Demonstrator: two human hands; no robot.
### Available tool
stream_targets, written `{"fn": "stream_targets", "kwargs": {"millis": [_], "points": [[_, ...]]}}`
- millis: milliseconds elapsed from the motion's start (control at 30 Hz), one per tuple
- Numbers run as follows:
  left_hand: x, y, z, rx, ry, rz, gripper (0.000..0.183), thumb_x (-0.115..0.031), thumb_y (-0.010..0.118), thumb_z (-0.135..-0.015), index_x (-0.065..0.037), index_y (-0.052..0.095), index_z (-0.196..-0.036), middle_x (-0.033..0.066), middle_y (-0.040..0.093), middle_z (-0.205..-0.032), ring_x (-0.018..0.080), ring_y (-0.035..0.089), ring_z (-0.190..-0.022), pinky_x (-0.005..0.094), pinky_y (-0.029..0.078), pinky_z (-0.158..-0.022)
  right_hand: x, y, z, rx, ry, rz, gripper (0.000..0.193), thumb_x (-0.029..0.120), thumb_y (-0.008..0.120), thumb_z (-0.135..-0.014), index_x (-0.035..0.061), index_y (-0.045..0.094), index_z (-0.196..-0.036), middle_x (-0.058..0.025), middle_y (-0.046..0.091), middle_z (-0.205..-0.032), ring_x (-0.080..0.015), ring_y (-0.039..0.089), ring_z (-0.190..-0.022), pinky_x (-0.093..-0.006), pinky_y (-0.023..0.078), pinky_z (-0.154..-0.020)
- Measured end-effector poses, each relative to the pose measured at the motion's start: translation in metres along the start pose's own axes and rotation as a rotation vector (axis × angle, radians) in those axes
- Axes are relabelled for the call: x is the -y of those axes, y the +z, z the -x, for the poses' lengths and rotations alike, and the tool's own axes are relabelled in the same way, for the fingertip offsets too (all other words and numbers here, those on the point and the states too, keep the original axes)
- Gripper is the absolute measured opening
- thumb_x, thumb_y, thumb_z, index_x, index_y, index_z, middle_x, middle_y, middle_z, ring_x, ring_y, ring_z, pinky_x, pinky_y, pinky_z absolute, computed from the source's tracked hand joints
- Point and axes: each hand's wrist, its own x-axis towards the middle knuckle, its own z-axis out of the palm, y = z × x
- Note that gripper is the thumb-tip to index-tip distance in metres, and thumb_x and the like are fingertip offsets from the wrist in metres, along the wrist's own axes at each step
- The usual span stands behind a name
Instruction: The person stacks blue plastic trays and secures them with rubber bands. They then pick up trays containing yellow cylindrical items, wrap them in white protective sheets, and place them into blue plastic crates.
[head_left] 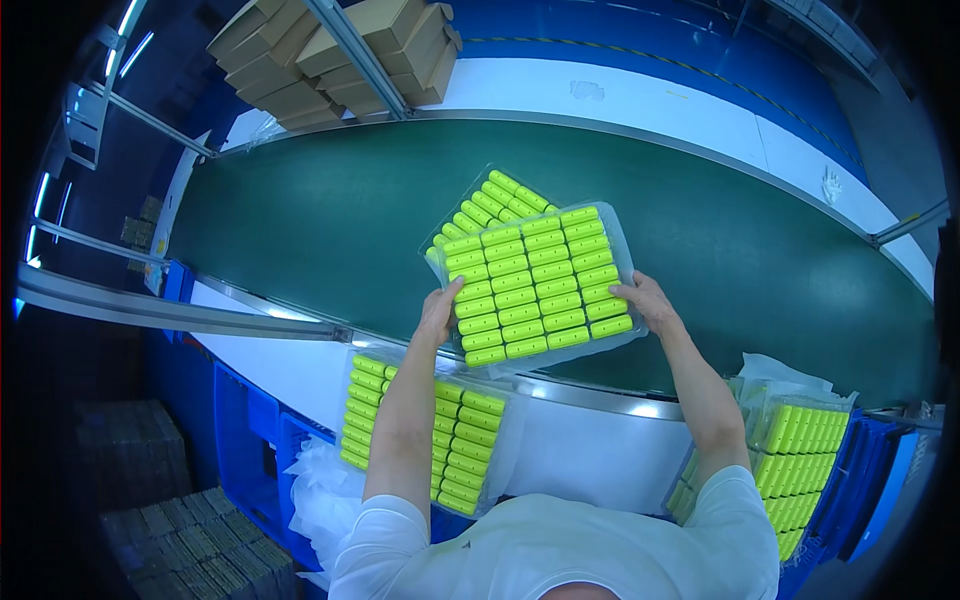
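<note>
Both hands clamp one clear tray (533, 283) of yellow-green blocks over the green conveyor belt (300, 230): left hand (438, 312) gripping its left edge, right hand (648, 302) its right. Another filled tray (487, 203) lies just beyond, partly underneath.

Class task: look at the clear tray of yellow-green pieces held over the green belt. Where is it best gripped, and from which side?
Grip the tray at its two opposite side rims, coming in from left and right, as the left hand and right hand do. It is wide, flat and thin, with loose-looking rows of pieces, so a two-sided hold probably keeps it level over the belt.
</note>
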Motion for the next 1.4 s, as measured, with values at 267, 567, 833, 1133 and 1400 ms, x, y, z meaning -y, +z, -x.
{"fn": "stream_targets", "kwargs": {"millis": [267,567,833,1133,1400], "points": [[-0.073,0.011,0.042,0.039,0.231,-0.096,0.062,-0.04,0.073,-0.089,0.009,0.058,-0.123,0.0156,0.067,-0.112,0.0218,0.065,-0.099,0.0336,0.05,-0.085,0.063,0.025,0.048,-0.088,-0.171,-0.142,0.052,0.019,0.068,-0.093,-0.0048,0.052,-0.136,-0.0154,0.065,-0.122,-0.0229,0.065,-0.109,-0.0359,0.052,-0.095],[-0.194,-0.081,0.215,0.14,0.521,-0.308,0.05,-0.036,0.065,-0.097,0.007,0.06,-0.123,0.0136,0.069,-0.108,0.0178,0.065,-0.095,0.0324,0.05,-0.083,0.125,0.119,0.192,0.008,-0.361,-0.283,0.048,0.027,0.064,-0.098,-0.0039,0.054,-0.133,-0.0118,0.066,-0.12,-0.0174,0.067,-0.104,-0.0319,0.055,-0.09],[-0.191,-0.226,0.325,0.153,0.511,-0.708,0.052,-0.041,0.062,-0.094,0.005,0.062,-0.118,0.0089,0.066,-0.09,0.0135,0.061,-0.069,0.0288,0.042,-0.052,0.054,0.244,0.304,0.045,-0.332,-0.351,0.044,0.024,0.059,-0.1,-0.0032,0.052,-0.135,-0.0114,0.064,-0.122,-0.0174,0.064,-0.109,-0.0316,0.052,-0.095],[-0.059,-0.323,0.243,0.334,0.407,-0.398,0.05,-0.035,0.065,-0.096,0.0,0.06,-0.131,0.0054,0.067,-0.101,0.0113,0.059,-0.078,0.0265,0.043,-0.06,-0.058,0.319,0.324,-0.055,-0.315,-0.259,0.05,0.019,0.057,-0.101,0.0,0.044,-0.146,-0.0112,0.059,-0.133,-0.0187,0.057,-0.12,-0.0336,0.046,-0.101],[-0.038,-0.311,0.232,0.354,0.49,-0.291,0.051,-0.031,0.065,-0.097,-0.001,0.056,-0.138,0.0094,0.067,-0.12,0.0172,0.063,-0.106,0.0325,0.048,-0.091,-0.08,0.331,0.313,-0.198,-0.332,-0.196,0.049,0.02,0.057,-0.101,0.0001,0.046,-0.145,-0.0113,0.06,-0.132,-0.0193,0.057,-0.12,-0.033,0.046,-0.101]]}}
